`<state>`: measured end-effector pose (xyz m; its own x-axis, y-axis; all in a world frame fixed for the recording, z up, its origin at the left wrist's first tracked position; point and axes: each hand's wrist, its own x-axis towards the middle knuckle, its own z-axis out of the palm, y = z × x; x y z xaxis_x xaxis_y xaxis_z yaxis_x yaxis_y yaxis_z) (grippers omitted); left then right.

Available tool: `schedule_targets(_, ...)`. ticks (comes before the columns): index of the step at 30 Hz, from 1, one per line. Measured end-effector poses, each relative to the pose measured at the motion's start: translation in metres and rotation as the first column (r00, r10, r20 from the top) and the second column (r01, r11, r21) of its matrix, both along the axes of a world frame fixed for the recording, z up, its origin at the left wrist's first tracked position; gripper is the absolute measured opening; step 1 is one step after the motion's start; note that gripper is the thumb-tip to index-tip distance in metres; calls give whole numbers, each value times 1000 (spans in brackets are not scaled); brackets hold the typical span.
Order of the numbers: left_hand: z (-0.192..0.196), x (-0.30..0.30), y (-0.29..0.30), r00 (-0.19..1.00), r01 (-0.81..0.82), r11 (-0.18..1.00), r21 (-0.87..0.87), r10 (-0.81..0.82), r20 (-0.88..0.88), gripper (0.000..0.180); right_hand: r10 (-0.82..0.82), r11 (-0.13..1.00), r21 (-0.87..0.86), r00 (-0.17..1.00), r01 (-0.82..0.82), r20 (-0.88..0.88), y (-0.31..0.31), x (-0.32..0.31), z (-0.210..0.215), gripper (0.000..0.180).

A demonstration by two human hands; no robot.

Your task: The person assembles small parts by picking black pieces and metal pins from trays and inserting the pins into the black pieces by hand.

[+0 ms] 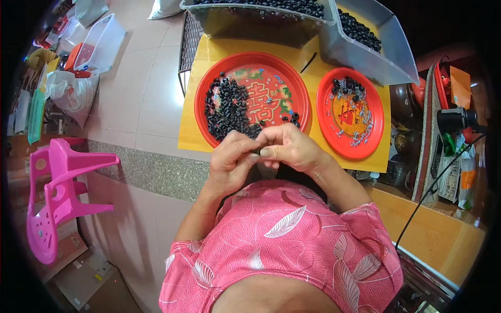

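My left hand (229,161) and my right hand (292,148) meet at the fingertips over the near edge of a round red tray (303,96). Both are closed in a pinch, and a small dark piece shows between them, mostly hidden by the fingers. A heap of small black ring-like pieces (227,107) covers the left side of that tray, with a few more at its lower right. To the right lies an oval red tray (324,117). It bears black pieces (348,87) at its far end and small shiny metallic bits (361,136) along the near and right sides.
Two clear plastic bins (250,26) (383,65) with black pieces stand at the back of the yellow tabletop (190,125). A pink plastic chair (68,177) is on the floor at left. At right, a black device (456,120) trails a cable.
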<state>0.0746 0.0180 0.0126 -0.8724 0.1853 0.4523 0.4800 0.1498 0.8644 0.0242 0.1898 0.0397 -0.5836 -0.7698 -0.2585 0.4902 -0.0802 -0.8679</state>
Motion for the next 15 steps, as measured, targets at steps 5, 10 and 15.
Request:
schedule_targets(5, -2, 1, -6, 955, -183, 953, 242, 115, 272, 33, -381, 867, -376, 922, 327, -75, 40, -52, 28, 30)
schedule_targets(10, -6, -4, -12, 923, -240, 963, 123, 187, 337, 23, -464, 868, -14, 799, 497, -382, 56, -83, 29, 33)
schedule_targets(15, -3, -6, -4, 923, -233, 961, 148, 171, 346, 17, 185, 729, 298, 242, 617, -952, 12, -70, -27, 18)
